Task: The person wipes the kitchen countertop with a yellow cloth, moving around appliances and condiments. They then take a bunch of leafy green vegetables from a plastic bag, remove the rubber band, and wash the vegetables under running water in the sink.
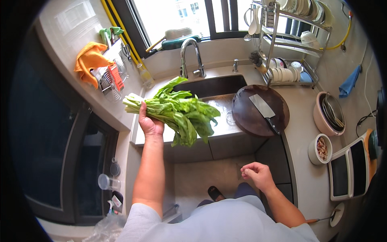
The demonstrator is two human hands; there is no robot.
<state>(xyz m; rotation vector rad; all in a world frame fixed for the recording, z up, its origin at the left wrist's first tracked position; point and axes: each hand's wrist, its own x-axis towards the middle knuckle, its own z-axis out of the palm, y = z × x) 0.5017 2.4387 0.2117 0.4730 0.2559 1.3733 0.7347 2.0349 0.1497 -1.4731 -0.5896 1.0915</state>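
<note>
My left hand (150,122) grips a bunch of leafy green vegetables (184,113) near its pale stem ends, holding it above the left part of the sink counter. To the right, my right hand (257,175) hangs over the floor in front of me, thumb and fingertips pinched together; something tiny may be between them, but I cannot tell what. A cleaver (261,106) with a black handle lies on a round dark wooden chopping board (245,118). The board rests at the right side of the sink (214,86), beyond the leaves.
A chrome faucet (198,56) stands behind the sink. At the back right is a metal dish rack (273,45). Along the right counter are a pink basin (319,113) with nested bowls and a white bowl of chopped food (313,151). An orange cloth (87,62) hangs on the left wall.
</note>
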